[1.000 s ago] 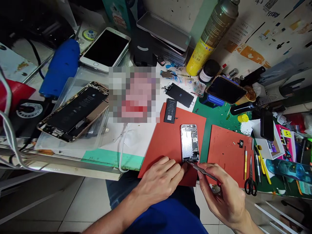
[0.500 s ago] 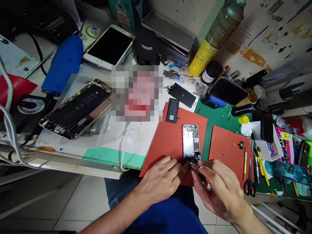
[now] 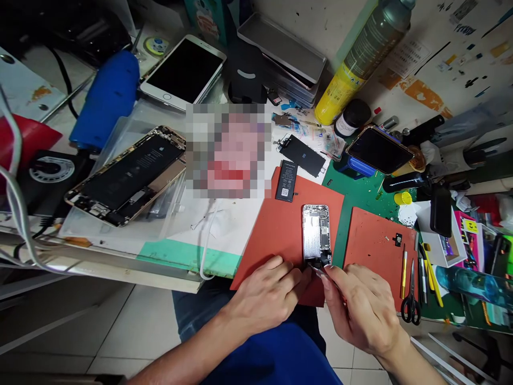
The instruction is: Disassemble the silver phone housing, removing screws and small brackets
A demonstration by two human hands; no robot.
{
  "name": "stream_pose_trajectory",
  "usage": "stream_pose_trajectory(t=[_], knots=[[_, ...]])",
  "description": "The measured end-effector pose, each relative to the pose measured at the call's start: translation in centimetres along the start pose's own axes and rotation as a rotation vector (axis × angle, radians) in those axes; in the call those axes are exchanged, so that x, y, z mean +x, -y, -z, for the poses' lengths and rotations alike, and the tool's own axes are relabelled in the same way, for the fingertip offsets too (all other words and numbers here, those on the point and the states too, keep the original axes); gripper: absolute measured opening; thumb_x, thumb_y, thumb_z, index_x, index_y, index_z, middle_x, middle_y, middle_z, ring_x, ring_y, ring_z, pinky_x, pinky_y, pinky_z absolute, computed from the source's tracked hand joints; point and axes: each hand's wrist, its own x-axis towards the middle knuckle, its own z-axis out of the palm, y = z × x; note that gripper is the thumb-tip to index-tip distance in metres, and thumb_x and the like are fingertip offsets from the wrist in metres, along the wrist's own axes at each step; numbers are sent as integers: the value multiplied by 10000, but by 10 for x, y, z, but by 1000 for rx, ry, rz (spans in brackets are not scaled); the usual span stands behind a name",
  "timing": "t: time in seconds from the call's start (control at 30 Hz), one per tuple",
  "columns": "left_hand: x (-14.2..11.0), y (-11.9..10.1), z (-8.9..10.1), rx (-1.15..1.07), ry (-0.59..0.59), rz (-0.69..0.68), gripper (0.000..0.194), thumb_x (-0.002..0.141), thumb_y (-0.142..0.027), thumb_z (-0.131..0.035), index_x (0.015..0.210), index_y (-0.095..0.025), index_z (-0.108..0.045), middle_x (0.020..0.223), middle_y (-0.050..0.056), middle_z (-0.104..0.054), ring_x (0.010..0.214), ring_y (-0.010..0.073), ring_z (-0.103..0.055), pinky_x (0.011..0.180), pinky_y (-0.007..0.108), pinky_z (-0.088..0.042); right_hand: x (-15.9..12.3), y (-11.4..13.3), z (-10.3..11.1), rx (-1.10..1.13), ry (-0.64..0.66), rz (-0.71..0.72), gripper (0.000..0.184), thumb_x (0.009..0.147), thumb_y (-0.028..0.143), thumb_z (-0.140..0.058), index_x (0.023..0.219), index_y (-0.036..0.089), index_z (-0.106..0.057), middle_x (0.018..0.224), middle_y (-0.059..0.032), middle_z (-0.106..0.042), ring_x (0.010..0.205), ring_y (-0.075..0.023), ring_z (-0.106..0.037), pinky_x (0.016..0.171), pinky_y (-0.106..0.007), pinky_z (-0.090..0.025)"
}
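Note:
An opened phone [image 3: 316,235], its silver inside facing up, lies on an orange-red mat [image 3: 260,235]. My left hand [image 3: 270,289] is closed, with fingertips gripping the phone's near end by its lower left corner. Between the thumb and fingers of my right hand [image 3: 360,305] is a pair of tweezers [image 3: 318,271], slim and silver with a ridged grip. Its tip reaches the dark parts at the phone's near end; my fingers hide the exact contact. Farther up the mat lies a loose black battery [image 3: 287,181]. A black screen part [image 3: 302,155] rests beyond it.
Right of the phone, a second mat [image 3: 372,240] carries small parts, beside scissors [image 3: 411,305] and yellow-handled tools [image 3: 433,278]. Another opened phone [image 3: 128,176] and a white phone [image 3: 184,72] lie left. A spray can [image 3: 360,64] stands behind. A white cable [image 3: 205,240] crosses the bench edge.
My right hand has turned and closed more tightly round the tweezers, its thumb nearer the phone. The left hand keeps its place. The whole view has shifted slightly.

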Motion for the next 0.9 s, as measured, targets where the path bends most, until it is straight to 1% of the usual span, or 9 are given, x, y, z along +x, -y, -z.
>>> stream_pose_trajectory(t=[0.1,0.27,0.4,0.53,0.7,0.77,0.83,0.9], knots=[[1,0,1,-15,-6,4,253,997,-43,-516,1017,-143,-748,871,61,-700,766,203,-572,752,380,-456,-1,-1,0,16,-5,-1,354,920,1,-659,1272,27,-632,776,-87,-730,640,-207,-626,543,-379,-520],[0,0,1,0,28,5,233,988,-42,-532,1027,-143,-739,862,56,-694,774,206,-581,749,387,-452,-1,-1,-1,36,-3,-18,328,918,4,-653,1243,49,-640,765,-68,-707,613,-189,-601,520,-363,-495],[-1,0,0,4,44,2,202,969,-42,-572,1029,-151,-731,852,47,-676,777,207,-580,717,384,-435,3,0,0,11,-4,-15,296,921,-12,-667,1204,70,-638,693,-17,-649,586,-172,-568,510,-350,-463],[0,0,1,3,37,5,203,967,-29,-563,978,-152,-724,835,42,-657,767,202,-563,723,386,-426,4,2,1,-11,20,-46,237,961,-3,-640,1176,95,-632,695,-11,-625,598,-162,-530,527,-345,-451],[2,0,1,-20,28,21,196,987,-30,-559,951,-137,-719,807,28,-619,747,196,-537,692,387,-406,1,4,-1,-52,28,-36,165,981,-4,-626,1097,112,-646,661,5,-604,601,-156,-506,539,-348,-459],[1,0,0,-27,37,21,222,986,-23,-542,919,-142,-717,811,33,-619,752,199,-536,693,388,-407,1,5,-2,-64,21,-43,169,973,-8,-642,1094,111,-647,647,15,-596,588,-155,-504,527,-350,-455],[1,0,0,-34,48,16,253,980,-17,-531,853,-147,-707,804,39,-618,739,197,-527,687,389,-399,-1,6,-3,-71,15,-54,196,957,-16,-670,1106,108,-646,650,14,-611,579,-156,-521,523,-355,-460],[0,1,1,-37,52,15,270,988,-22,-521,833,-145,-705,799,43,-624,727,195,-517,683,388,-392,-3,7,-2,-70,20,-71,221,955,-4,-693,1138,110,-644,666,10,-633,573,-159,-546,526,-360,-474]])
